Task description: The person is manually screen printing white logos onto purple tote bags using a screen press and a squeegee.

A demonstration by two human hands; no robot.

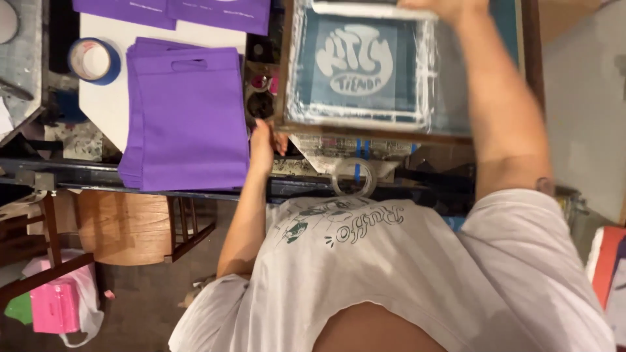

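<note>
Gripping one wooden screen frame [391, 133], both hands: left [262, 140] at its corner, right [443, 8] atop its squeegee [365, 11].

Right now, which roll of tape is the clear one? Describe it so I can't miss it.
Start at the wooden-framed printing screen the hands hold. Just below its near edge, on the table's dark front rail, lies the clear tape roll. Unlike the blue-rimmed tape roll beside the purple bags, it is see-through.
</note>
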